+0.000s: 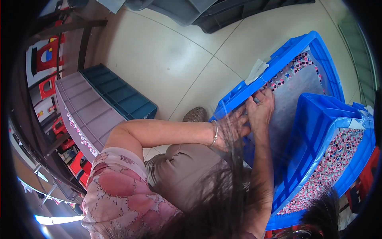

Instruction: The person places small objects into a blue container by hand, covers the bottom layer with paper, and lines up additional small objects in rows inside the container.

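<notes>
Both hands are worked at the near rim of a tilted blue crate (296, 44), which rests on the tiled floor (167, 51). The left hand (232, 129), worn with a bracelet (215, 133) at the wrist, is partly veiled by hanging hair; whether its fingers are spread or pinching cannot be told. The right hand (260, 107) is laid against the crate's inner wall, fingers curled toward a row of small pink-and-white pieces (292, 67); whether 1 piece is pinched cannot be told either.

The pieces are lined only along the upper edge of this crate; most of its pale grey bottom (302, 85) is left bare. A 2nd blue crate (318, 131), set just beside it on the right, is packed with similar pieces (338, 155) over most of its visible interior.

Judged from this, the work in the 1st crate is at an early stage. Grey and teal trays (99, 95) lie apart on the left.
</notes>
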